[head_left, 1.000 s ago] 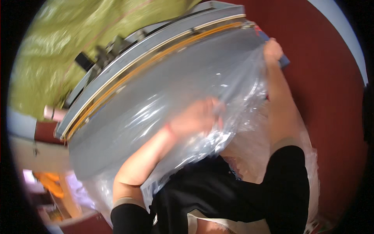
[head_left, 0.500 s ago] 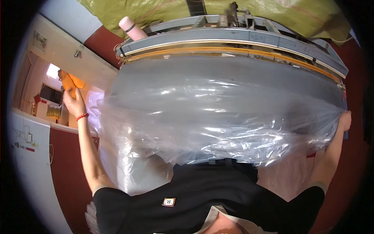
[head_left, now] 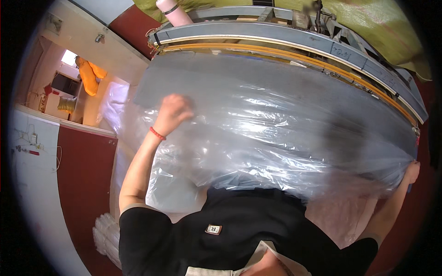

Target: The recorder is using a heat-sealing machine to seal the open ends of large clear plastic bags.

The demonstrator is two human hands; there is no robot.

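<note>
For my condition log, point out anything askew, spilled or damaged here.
The clear plastic film looks uneven: creased and bunched along its near side, with folds converging on the right hand, instead of lying flat. No spill is evident.

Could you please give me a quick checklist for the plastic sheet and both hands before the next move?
1. Right hand gripping the clear plastic sheet: ok, closed at its right edge.
2. Left hand touching the sheet: cannot tell; it is over the left part, slightly blurred.
3. Sheet smooth: not ok, wrinkled, especially near the person.
4. Pink cylinder off the sheet: ok, at the metal frame's far left.
5. Red bracelet clear of the sheet: cannot tell.
</note>
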